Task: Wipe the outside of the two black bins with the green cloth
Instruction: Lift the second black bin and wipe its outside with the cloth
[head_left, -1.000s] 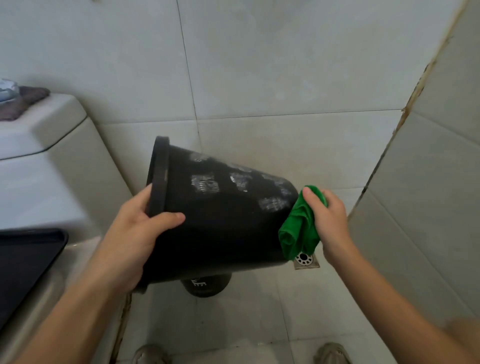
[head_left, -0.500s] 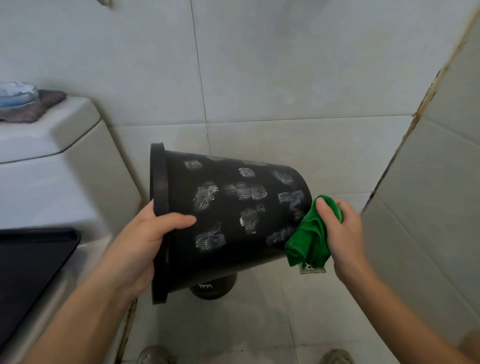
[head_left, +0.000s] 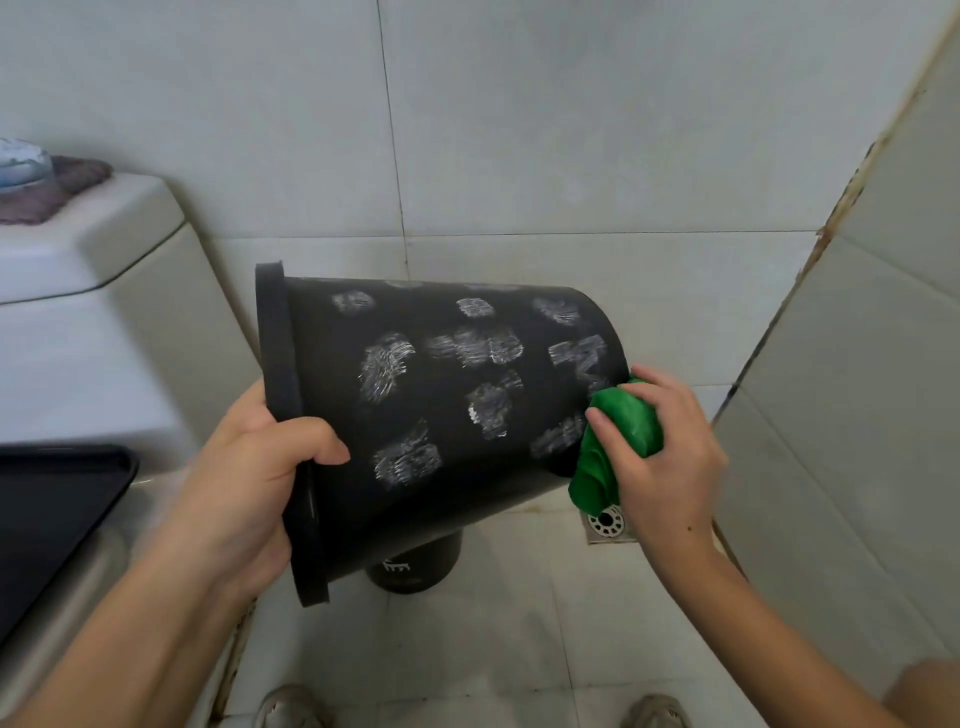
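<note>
A black bin (head_left: 447, 447) is held on its side in the air, its rim to the left and its base to the right. White smudges are scattered over its side. My left hand (head_left: 249, 467) grips the rim, thumb on the outside. My right hand (head_left: 660, 457) holds the bunched green cloth (head_left: 613, 441) against the bin's side near the base. Below the held bin, a second black bin (head_left: 415, 566) stands on the floor, mostly hidden.
A white toilet cistern (head_left: 88, 291) with a cloth and a small object on top stands at the left, above a dark toilet lid (head_left: 47, 514). A metal floor drain (head_left: 608, 525) lies by the right wall. Shoe tips (head_left: 291, 706) show at the bottom.
The bin has been turned so more smudges face me. My right hand has shifted the cloth from the base edge onto the bin's side.
</note>
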